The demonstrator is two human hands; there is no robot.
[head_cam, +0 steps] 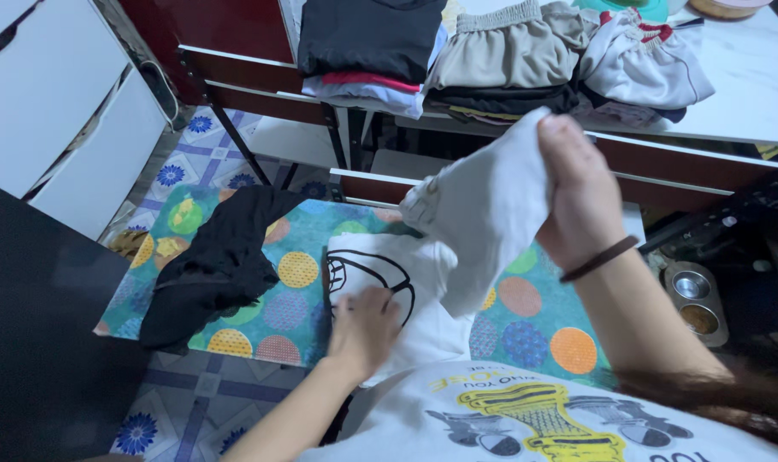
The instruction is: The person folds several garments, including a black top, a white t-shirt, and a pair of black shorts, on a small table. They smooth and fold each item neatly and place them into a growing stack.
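Fingers (568, 150) of the right hand (581, 201) pinch a lifted flap of the white shirt (483, 214), while the left hand (363, 329) presses flat on it, fingers spread. The shirt lies on the dotted mat (534, 325), right of the black garment (218, 265). Folding seems underway; the flap likely needs laying across squarely.

- The left hand (365, 329) presses flat on a white shirt (423, 295) with a black drawing, spread on a colourful dotted mat (538, 329).
- The right hand (581, 192) lifts one part of the shirt.
- A black garment (218, 265) lies left on the mat.
- Folded clothes (500, 60) sit on the far table (748, 103).
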